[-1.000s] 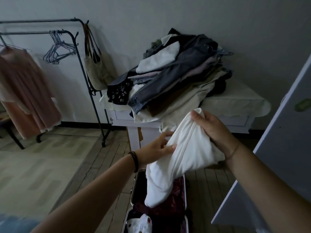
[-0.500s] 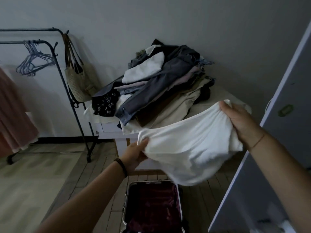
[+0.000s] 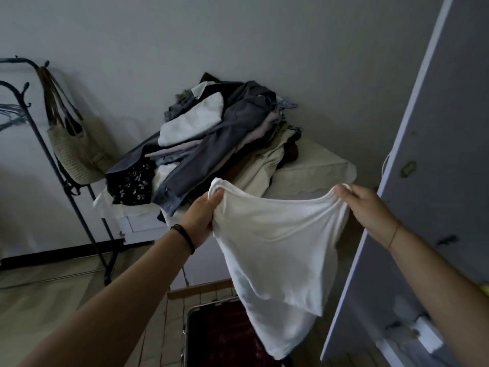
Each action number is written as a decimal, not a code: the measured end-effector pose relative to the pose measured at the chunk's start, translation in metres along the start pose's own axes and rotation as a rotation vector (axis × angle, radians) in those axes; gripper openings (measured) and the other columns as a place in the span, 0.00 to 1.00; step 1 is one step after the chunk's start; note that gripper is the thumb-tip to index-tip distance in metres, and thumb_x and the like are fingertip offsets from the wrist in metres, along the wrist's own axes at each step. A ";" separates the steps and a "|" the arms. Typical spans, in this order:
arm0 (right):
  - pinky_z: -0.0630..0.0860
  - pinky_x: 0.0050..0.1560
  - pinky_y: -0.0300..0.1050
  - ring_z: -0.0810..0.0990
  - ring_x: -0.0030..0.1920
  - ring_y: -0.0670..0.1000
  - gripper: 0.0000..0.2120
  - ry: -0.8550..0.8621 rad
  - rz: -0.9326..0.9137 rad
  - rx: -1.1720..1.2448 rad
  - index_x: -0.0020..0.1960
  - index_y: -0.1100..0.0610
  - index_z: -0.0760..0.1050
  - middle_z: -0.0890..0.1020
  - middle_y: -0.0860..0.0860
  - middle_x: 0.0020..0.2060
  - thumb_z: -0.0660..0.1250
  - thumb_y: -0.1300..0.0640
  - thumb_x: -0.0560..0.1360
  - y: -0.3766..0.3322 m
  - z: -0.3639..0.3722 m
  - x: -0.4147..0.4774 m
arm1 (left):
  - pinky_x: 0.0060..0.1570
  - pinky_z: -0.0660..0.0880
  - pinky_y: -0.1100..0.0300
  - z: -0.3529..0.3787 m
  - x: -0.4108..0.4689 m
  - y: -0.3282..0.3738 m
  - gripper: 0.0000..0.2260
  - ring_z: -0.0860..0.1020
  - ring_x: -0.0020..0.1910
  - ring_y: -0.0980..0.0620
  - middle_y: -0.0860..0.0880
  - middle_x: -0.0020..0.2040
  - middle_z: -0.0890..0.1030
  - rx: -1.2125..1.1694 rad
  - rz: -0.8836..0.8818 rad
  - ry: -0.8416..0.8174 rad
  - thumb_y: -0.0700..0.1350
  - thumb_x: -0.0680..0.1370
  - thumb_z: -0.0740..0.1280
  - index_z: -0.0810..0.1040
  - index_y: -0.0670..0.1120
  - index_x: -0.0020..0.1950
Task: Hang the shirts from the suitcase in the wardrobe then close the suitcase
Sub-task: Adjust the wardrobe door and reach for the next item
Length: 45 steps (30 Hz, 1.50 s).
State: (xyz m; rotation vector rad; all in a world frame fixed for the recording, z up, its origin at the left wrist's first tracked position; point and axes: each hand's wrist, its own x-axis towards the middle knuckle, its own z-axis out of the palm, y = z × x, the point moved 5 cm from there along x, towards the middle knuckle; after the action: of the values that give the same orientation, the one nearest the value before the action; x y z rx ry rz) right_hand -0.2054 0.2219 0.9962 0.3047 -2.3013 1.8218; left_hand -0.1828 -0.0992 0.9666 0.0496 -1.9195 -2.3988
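A white shirt (image 3: 277,247) hangs spread out in front of me, held up by its top edge. My left hand (image 3: 199,221) grips its left corner and my right hand (image 3: 367,207) pinches its right corner. Below the shirt lies the open suitcase (image 3: 188,332) on the floor, with a dark red lining inside. The grey wardrobe door (image 3: 423,181) stands open at the right, close to my right hand.
A pile of folded clothes (image 3: 211,144) covers a white table (image 3: 312,173) against the wall. A black clothes rack (image 3: 66,186) with a woven bag (image 3: 76,157) and wire hangers (image 3: 10,115) stands at the left. Wooden floor lies between.
The shirt went from bunched to stretched wide between my hands, which moved apart and up. My view turned right, so the rack slid toward the left edge.
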 end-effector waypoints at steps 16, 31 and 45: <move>0.76 0.41 0.39 0.79 0.35 0.43 0.12 0.305 0.117 0.138 0.39 0.57 0.77 0.82 0.46 0.30 0.63 0.53 0.78 0.018 -0.061 -0.029 | 0.26 0.74 0.62 0.036 0.014 -0.028 0.03 0.76 0.32 0.52 0.48 0.36 0.77 0.169 0.000 -0.121 0.41 0.78 0.67 0.73 0.43 0.48; 0.74 0.44 0.45 0.79 0.38 0.53 0.10 0.669 0.194 0.206 0.39 0.57 0.78 0.81 0.55 0.35 0.68 0.52 0.75 0.041 -0.211 -0.110 | 0.26 0.66 0.68 0.209 0.021 -0.051 0.16 0.69 0.23 0.60 0.56 0.23 0.71 0.549 0.082 -0.490 0.51 0.75 0.70 0.75 0.43 0.31; 0.71 0.38 0.43 0.77 0.32 0.50 0.18 0.596 0.257 0.104 0.30 0.54 0.75 0.77 0.50 0.27 0.63 0.55 0.78 0.110 -0.416 -0.099 | 0.42 0.78 0.63 0.515 0.039 -0.093 0.08 0.78 0.35 0.56 0.50 0.35 0.77 -0.105 -0.224 -0.631 0.45 0.79 0.64 0.75 0.46 0.41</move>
State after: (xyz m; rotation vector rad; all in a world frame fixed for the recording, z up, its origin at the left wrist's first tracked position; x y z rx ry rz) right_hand -0.1321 0.6560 0.9604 -0.4818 -1.8893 1.8214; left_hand -0.2601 0.4195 0.9894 -0.5992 -2.0918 -2.9151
